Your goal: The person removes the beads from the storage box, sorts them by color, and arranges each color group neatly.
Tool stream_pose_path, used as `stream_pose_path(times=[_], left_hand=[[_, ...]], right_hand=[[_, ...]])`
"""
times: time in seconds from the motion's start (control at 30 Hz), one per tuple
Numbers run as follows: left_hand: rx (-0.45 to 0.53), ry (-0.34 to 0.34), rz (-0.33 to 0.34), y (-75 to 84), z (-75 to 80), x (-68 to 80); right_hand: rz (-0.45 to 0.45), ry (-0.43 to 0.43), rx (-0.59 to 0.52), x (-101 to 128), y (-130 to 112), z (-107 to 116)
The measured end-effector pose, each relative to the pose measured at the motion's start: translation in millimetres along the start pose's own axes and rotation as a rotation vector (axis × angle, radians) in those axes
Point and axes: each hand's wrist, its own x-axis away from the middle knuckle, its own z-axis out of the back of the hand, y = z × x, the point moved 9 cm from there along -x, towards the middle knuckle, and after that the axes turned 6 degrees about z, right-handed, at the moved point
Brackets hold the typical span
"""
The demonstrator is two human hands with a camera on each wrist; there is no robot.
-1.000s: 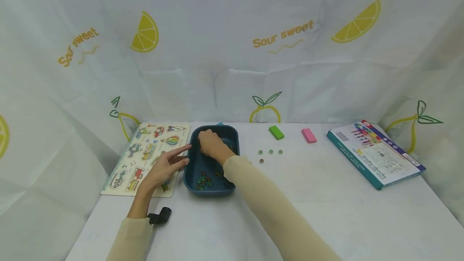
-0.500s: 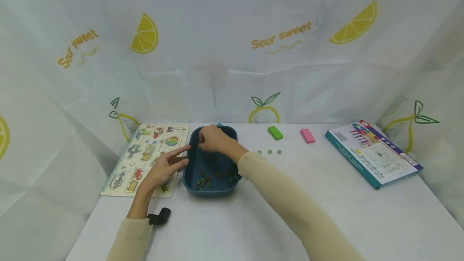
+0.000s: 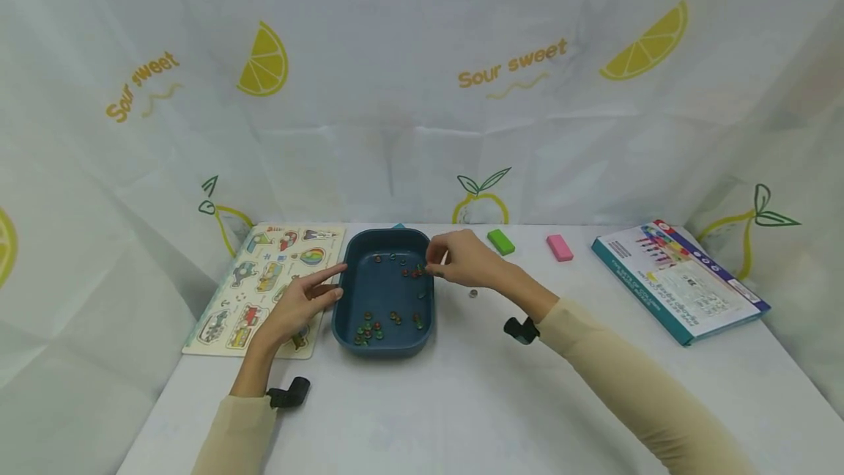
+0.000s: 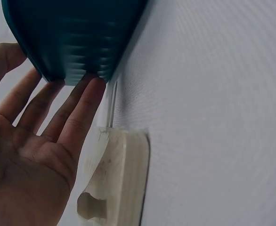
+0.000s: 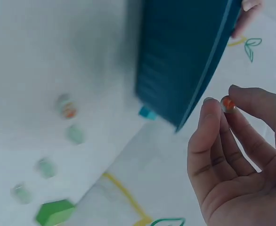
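My right hand [image 3: 468, 260] is over the right rim of a dark blue plastic tray [image 3: 385, 292]. In the right wrist view, its thumb and fingertips pinch a clear marble [image 5: 228, 104] with an orange swirl. My left hand [image 3: 297, 308] touches the tray's left side with extended fingers; the left wrist view has its fingertips against the tray wall [image 4: 77, 42]. Inside the tray lie several marbles [image 3: 369, 332], in a near-left cluster and along the far and right parts. One loose marble [image 3: 473, 294] sits on the table right of the tray; others there are hidden behind my right hand.
A wooden picture puzzle board [image 3: 269, 278] lies left of the tray, under my left hand. Beyond my right hand are a green block [image 3: 501, 242] and a pink block [image 3: 560, 248]. A flat printed box [image 3: 679, 277] lies far right. A white printed curtain hangs behind.
My right hand has risen from the tray's far left part and moved right to its right rim, now with a marble in its fingertips. The left hand stays in place.
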Motion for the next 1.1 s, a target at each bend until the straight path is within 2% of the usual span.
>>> stream_pose_path(times=[0.23,0.43,0.67,1.1], left_hand=[[-0.014,0.006,0.011,0.5,1.0,0.1],[-0.015,0.010,0.014,0.1,1.7,0.0],[-0.029,0.018,0.022,-1.1,1.6,0.4],[-0.029,0.021,0.024,-1.3,0.7,-0.7]], right_hand=[[-0.122,0.019,0.005,52.3,53.2,3.0],[-0.177,0.008,0.020,76.5,85.3,-5.3],[-0.208,-0.009,0.048,82.6,100.8,-15.3],[-0.165,0.023,0.075,77.7,98.8,-20.7]])
